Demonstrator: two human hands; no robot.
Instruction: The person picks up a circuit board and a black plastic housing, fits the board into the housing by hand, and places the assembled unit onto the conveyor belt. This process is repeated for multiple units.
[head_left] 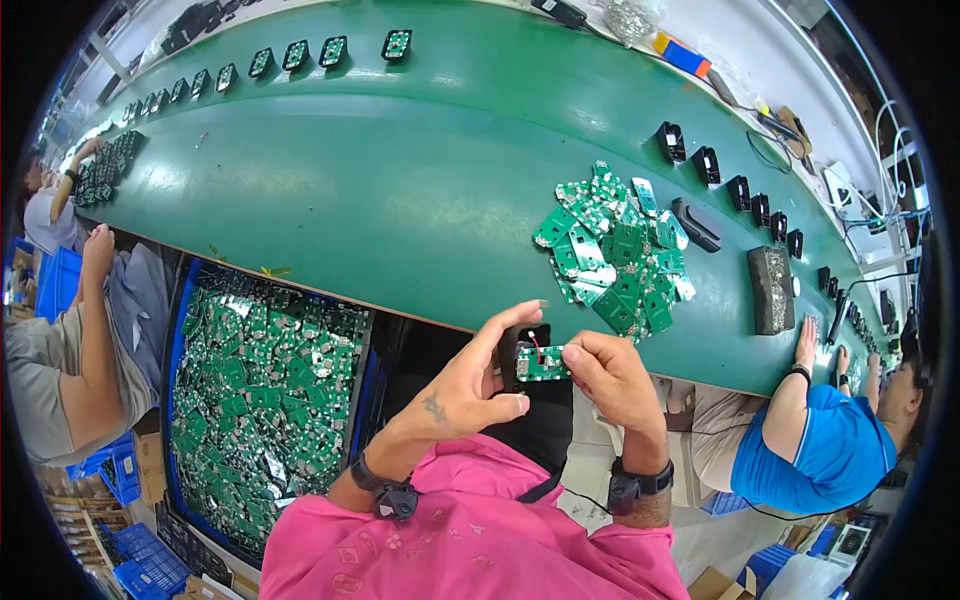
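Observation:
Just off the near edge of the green table, my left hand (465, 385) is wrapped round a small black plastic housing (540, 334). My right hand (615, 372) pinches the right end of a green circuit board (541, 363) between thumb and fingers. The board lies across the front of the housing; whether it touches is hard to tell. A red wire (534, 341) with a small white end shows at the board's upper edge. Beyond my right hand, a loose heap of green circuit boards (625, 250) lies on the table.
A bin of circuit boards (265, 400) stands left of me. Black housings (706, 165) line the far right; board-filled housings (296, 55) line the far left. A dark block (770, 290) and black case (697, 224) sit right of the heap. People work at both sides.

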